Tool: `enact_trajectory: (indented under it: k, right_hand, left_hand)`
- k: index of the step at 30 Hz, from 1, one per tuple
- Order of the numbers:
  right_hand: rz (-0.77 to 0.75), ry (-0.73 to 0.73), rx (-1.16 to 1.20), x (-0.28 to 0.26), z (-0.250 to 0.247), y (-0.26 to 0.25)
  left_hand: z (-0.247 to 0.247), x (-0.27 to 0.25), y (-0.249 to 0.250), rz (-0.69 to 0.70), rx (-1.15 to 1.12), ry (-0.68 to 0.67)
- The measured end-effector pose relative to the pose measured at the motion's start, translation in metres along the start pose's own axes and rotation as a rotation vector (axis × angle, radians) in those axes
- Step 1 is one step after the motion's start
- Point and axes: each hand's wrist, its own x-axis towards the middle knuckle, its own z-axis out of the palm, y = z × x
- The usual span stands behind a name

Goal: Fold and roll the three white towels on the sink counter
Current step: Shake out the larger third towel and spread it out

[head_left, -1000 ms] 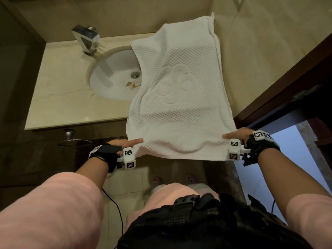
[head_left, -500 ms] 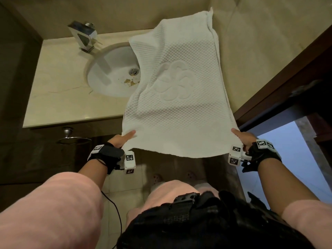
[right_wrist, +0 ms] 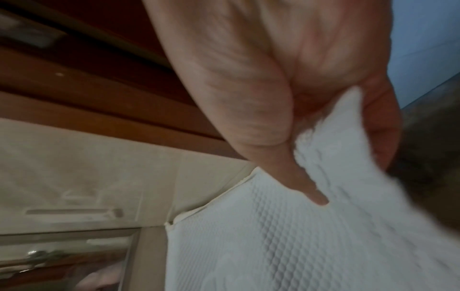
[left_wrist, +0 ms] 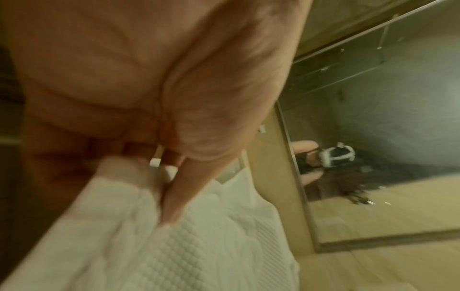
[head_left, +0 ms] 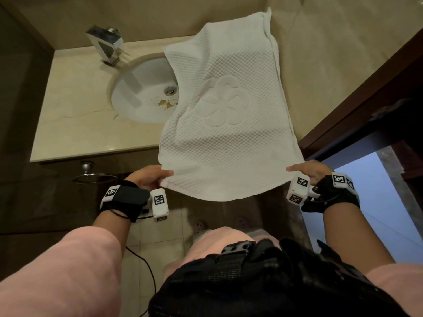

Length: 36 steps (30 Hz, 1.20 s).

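While pinched by both hands, white towel (head_left: 226,124) with embossed flower (head_left: 223,102).

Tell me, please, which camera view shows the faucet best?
The head view: the faucet stands whole and sharp on the counter behind the sink. The two wrist views show no faucet, only hands and towel.

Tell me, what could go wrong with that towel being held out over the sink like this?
The white towel overlaps the sink basin, where brownish bits lie near the drain; a sagging edge might pick them up. The left hand and right hand pinch only its near corners, so a slip could drop that end toward the floor.
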Motion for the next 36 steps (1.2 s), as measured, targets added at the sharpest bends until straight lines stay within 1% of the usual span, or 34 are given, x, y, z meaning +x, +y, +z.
enact_trajectory:
  k: [2,3,4,7,10,11,15,18,20,23,26,29,33,36]
  right_hand:
    - [-0.069,0.021,0.117,-0.005,0.005,-0.006]
    - [-0.117,0.024,0.166,-0.009,0.009,-0.008]
    - [-0.160,0.022,0.210,-0.014,0.014,-0.012]
    - [-0.307,-0.035,0.306,-0.022,0.025,-0.022]
    - [-0.418,-0.097,0.351,-0.033,0.035,-0.030]
    - [-0.461,-0.118,0.350,-0.039,0.038,-0.033]
    - [-0.579,-0.151,0.386,-0.054,0.049,-0.040]
    - [-0.627,-0.168,0.444,-0.062,0.053,-0.042]
    - [-0.642,-0.166,0.484,-0.067,0.056,-0.043]
    - [-0.647,-0.119,0.548,-0.068,0.057,-0.041]
    - [-0.625,-0.104,0.602,-0.065,0.054,-0.036]
    - [-0.609,-0.108,0.636,-0.063,0.052,-0.034]
    - [-0.620,-0.085,0.642,-0.063,0.047,-0.034]
    - [-0.627,-0.048,0.645,-0.062,0.045,-0.035]
  left_hand:
    - [0.008,-0.005,0.013,0.116,-0.037,0.095]
    - [0.012,-0.009,0.020,0.186,-0.020,0.143]
    - [0.017,-0.013,0.028,0.253,-0.002,0.163]
    - [0.038,-0.032,0.055,0.441,-0.001,0.135]
    - [0.063,-0.041,0.082,0.603,0.134,0.136]
    - [0.071,-0.041,0.090,0.645,0.157,0.108]
    - [0.113,-0.043,0.111,0.724,0.181,-0.047]
    - [0.148,-0.043,0.118,0.773,0.214,-0.103]
    - [0.166,-0.039,0.118,0.795,0.220,-0.095]
    - [0.181,-0.035,0.116,0.811,0.228,-0.059]
    - [0.187,-0.029,0.113,0.798,0.181,-0.059]
    - [0.190,-0.029,0.111,0.814,0.157,-0.015]
    - [0.198,-0.030,0.108,0.829,0.098,-0.007]
    - [0.201,-0.026,0.108,0.833,0.095,0.009]
